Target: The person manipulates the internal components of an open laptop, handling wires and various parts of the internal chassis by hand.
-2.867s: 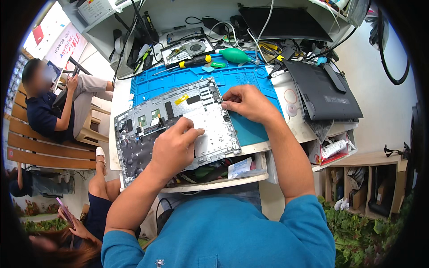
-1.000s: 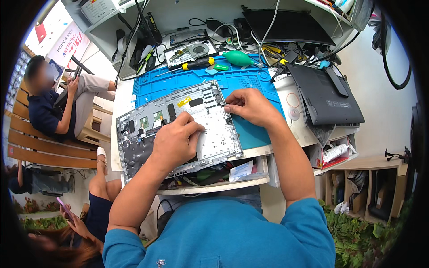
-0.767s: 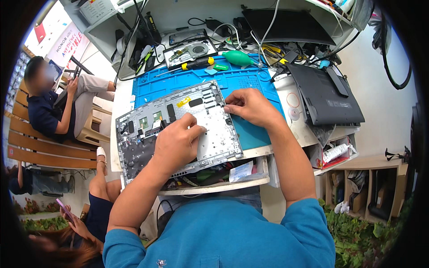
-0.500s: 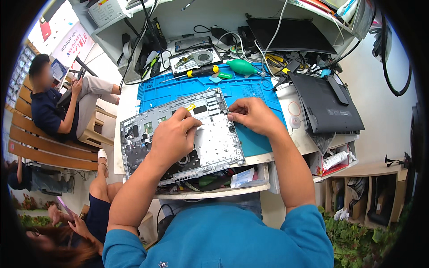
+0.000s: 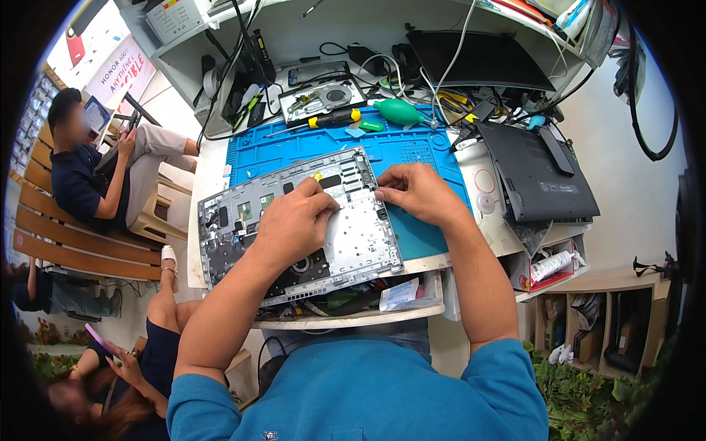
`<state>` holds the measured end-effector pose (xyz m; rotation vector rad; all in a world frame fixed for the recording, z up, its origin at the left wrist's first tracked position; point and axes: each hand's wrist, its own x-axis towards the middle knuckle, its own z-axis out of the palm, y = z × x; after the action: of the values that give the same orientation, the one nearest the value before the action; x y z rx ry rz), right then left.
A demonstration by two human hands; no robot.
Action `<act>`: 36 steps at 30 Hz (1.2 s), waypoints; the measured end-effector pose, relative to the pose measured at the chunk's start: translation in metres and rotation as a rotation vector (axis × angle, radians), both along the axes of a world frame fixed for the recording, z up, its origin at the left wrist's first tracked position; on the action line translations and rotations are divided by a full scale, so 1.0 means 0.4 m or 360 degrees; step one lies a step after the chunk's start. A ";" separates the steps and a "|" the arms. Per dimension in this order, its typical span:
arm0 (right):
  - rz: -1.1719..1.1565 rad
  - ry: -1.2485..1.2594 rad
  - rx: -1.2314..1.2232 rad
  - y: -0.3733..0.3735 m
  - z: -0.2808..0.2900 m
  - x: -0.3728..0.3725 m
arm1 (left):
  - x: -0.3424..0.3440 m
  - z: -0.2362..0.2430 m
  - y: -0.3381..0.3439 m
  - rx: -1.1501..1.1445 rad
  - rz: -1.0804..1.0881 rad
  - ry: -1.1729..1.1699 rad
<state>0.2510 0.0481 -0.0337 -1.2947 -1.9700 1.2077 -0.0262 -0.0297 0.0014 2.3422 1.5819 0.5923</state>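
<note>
The left hand (image 5: 296, 220) bunches its fingers over the panel (image 5: 360, 242); the right hand (image 5: 418, 192) pinches near its right edge (either grip unclear). Panel partly on the mat (image 5: 419, 228), long axis rising rightward.

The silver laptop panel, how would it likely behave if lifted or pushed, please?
Broad and thin, the silver laptop panel is probably light for its size and may flex. Its exposed edge fittings may be fragile. Its near edge seems to reach over the open drawer, so pushing it that way might tip it.
</note>
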 end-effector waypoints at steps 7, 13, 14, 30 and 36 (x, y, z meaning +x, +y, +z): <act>-0.0013 -0.0036 0.0005 -0.007 0.013 -0.006 | -0.019 -0.007 0.037 0.0020 -0.0207 0.0115; -0.0022 -0.0038 0.0036 -0.011 0.013 -0.008 | -0.044 0.008 0.089 -0.0023 -0.0480 0.0158; -0.0024 -0.0034 0.0036 -0.010 0.012 -0.009 | -0.049 0.011 0.100 -0.0021 -0.0541 0.0169; -0.0032 0.0002 -0.0028 -0.015 0.030 -0.011 | -0.069 0.030 0.217 0.0000 -0.1132 0.0269; 0.0001 0.0008 -0.0030 -0.009 0.019 -0.009 | -0.077 0.031 0.210 0.0138 -0.1150 0.0222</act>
<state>0.2473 0.0446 -0.0262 -1.2991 -1.9603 1.2318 -0.0568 0.0544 0.0137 2.8100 0.6507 0.3310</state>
